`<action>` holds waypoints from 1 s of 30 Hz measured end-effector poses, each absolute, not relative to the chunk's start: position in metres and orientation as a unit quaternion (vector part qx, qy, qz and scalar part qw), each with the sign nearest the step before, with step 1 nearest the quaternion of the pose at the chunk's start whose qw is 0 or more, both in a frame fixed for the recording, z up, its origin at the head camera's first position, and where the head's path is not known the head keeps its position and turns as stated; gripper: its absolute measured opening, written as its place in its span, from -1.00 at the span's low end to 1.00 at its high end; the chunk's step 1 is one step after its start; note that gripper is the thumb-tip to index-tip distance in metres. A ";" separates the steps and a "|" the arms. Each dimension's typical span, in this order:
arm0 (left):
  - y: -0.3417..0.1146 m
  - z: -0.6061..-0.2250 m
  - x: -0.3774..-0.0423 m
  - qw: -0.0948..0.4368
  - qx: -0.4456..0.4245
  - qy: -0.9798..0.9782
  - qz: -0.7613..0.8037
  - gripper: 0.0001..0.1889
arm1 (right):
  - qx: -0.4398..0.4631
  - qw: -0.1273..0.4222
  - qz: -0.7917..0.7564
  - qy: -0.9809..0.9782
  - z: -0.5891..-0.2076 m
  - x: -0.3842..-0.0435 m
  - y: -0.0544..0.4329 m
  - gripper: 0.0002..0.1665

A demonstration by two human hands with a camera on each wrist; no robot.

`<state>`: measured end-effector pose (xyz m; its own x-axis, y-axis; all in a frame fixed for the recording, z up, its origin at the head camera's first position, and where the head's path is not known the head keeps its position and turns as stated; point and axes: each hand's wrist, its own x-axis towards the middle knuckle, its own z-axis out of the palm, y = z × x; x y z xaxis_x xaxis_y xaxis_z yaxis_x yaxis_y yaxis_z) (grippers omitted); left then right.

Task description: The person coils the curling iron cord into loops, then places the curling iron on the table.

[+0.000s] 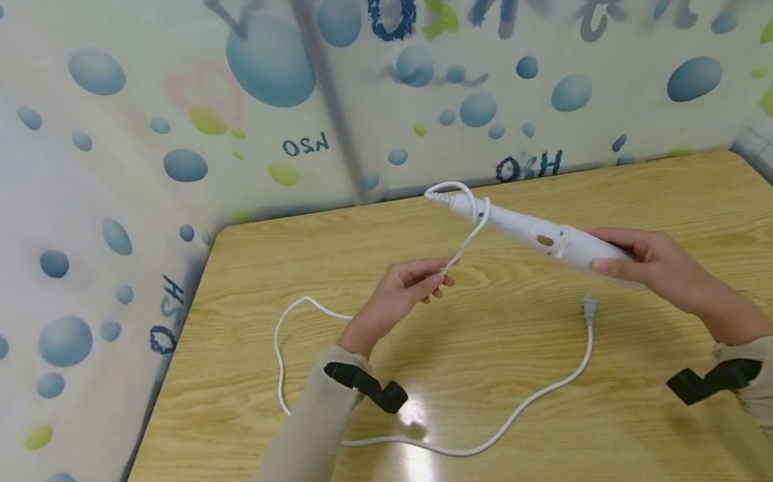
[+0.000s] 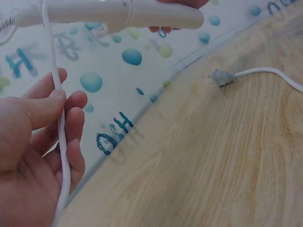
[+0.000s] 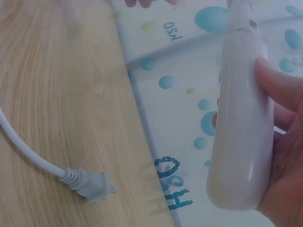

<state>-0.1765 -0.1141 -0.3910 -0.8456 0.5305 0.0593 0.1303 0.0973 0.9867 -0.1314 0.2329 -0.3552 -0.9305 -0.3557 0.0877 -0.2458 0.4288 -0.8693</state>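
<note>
A white, wand-shaped corded appliance [image 1: 517, 227], which looks like a hair styling iron, is held tilted above the table. My right hand [image 1: 668, 272] grips its thick, rounded end, the thumb along the near side in the right wrist view. The white cord [image 2: 62, 132] leaves the narrow end, loops back and passes round the body there. Between thumb and fingers, my left hand [image 1: 406, 293] pinches this cord a little below the loop. The rest of the cord curves across the table to a grey two-prong plug [image 1: 590, 310], lying between the hands.
The wooden table [image 1: 257, 480] has a glossy light patch near the front. Bubble-printed sheeting [image 1: 383, 123] with lettering stands along its back and left side. Each sleeve carries a black wrist mount, such as the left mount [image 1: 367, 383].
</note>
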 end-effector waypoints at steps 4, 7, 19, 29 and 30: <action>-0.118 -0.396 -0.178 0.161 0.235 0.725 0.628 -0.67 | -0.177 0.050 -0.509 0.841 -0.354 -0.131 0.235 -0.44; -0.121 -0.399 -0.182 0.176 0.250 0.718 0.625 -0.67 | -0.182 0.048 -0.517 0.835 -0.354 -0.131 0.236 -0.45; -0.127 -0.409 -0.195 0.193 0.230 0.735 0.608 -0.70 | -0.244 0.064 -0.566 0.785 -0.346 -0.123 0.239 -0.48; -0.128 -0.401 -0.212 0.177 0.222 0.766 0.577 -0.70 | -0.291 0.135 -0.574 0.754 -0.342 -0.116 0.237 -0.48; -0.129 -0.399 -0.213 0.175 0.219 0.771 0.573 -0.71 | -0.296 0.138 -0.571 0.753 -0.342 -0.116 0.237 -0.49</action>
